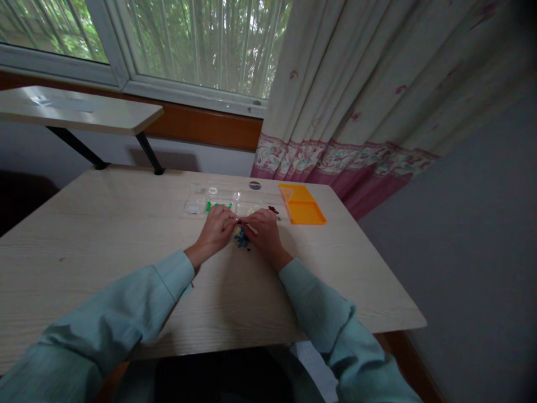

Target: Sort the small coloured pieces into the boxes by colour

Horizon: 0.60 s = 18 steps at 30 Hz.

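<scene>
Both hands rest on the pale wooden table [104, 246], fingertips meeting in the middle. My left hand [216, 226] is curled, its fingers pinched toward the right one. My right hand [262, 226] is also curled and pinched. Between and under them lies a small heap of blue beads [241, 240]. What the fingertips pinch is too small to make out. Just beyond the hands lies a clear plastic compartment tray [197, 208] with green beads [216, 206] in one cell and a few dark beads [273, 210] at its right end.
An orange lid or tray [304, 208] lies to the right of the clear tray. A small round dark object [254, 185] sits behind it. A raised shelf [75, 109] stands at the back left under the window. A curtain [377, 101] hangs at the right.
</scene>
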Tool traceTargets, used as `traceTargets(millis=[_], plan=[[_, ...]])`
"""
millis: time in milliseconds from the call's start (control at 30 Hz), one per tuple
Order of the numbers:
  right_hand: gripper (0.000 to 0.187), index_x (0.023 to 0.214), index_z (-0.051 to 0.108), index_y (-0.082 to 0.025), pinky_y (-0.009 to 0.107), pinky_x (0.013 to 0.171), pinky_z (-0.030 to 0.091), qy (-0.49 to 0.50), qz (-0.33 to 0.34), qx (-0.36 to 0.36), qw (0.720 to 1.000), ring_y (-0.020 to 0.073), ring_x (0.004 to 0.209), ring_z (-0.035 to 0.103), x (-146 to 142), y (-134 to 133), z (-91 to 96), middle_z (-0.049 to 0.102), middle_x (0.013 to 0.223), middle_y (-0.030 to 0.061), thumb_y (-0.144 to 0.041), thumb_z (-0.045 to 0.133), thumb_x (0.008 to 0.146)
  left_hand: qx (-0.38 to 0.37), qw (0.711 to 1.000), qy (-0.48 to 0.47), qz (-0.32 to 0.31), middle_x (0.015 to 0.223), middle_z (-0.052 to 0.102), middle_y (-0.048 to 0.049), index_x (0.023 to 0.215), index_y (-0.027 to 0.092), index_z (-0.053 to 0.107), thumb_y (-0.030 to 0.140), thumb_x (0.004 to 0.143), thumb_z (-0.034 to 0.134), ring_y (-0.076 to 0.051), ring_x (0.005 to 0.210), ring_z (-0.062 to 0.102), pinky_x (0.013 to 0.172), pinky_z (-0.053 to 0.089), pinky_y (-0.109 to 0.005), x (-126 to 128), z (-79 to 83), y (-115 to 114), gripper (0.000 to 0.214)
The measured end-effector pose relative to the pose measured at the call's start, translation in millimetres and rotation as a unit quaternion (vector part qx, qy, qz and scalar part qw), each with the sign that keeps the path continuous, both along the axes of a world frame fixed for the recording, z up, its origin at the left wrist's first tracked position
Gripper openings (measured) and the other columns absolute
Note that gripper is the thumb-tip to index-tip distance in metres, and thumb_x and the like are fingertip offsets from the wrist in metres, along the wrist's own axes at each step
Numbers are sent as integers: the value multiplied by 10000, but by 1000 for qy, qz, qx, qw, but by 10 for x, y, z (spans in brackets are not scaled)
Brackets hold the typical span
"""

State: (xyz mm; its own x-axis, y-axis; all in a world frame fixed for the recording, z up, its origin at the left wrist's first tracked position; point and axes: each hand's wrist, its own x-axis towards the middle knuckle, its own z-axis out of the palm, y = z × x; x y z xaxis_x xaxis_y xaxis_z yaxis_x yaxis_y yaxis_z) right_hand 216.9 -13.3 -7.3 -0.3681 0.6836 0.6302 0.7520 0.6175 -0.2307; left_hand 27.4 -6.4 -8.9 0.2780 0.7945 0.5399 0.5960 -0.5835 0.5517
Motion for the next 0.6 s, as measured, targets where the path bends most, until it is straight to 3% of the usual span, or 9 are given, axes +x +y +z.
traceTargets(millis=[333,533,600], plan=[[140,903,737,-275,382,941,335,13,-26,47,998,188,909,570,31,27,-9,714,827,10,-351,621,917,26,1000,11,7,896,607,-64,858,189,700,326,954,520,-217,921,526,865,413,-386,-38,-41,60,246],[204,885,754,-248,397,903,319,83,-240,21,967,235,989,514,527,259,-54,680,971,52,-390,608,893,30,998,19,43,889,620,-72,877,180,720,328,955,517,-230,924,523,869,416,-402,-148,-17,114,263],[224,888,761,-235,396,895,313,96,-277,-1,956,243,1006,498,659,312,-88,669,993,63,-387,598,888,33,998,30,47,889,616,-73,877,176,716,343,955,519,-231,924,519,867,415,-402,-190,-33,139,270]])
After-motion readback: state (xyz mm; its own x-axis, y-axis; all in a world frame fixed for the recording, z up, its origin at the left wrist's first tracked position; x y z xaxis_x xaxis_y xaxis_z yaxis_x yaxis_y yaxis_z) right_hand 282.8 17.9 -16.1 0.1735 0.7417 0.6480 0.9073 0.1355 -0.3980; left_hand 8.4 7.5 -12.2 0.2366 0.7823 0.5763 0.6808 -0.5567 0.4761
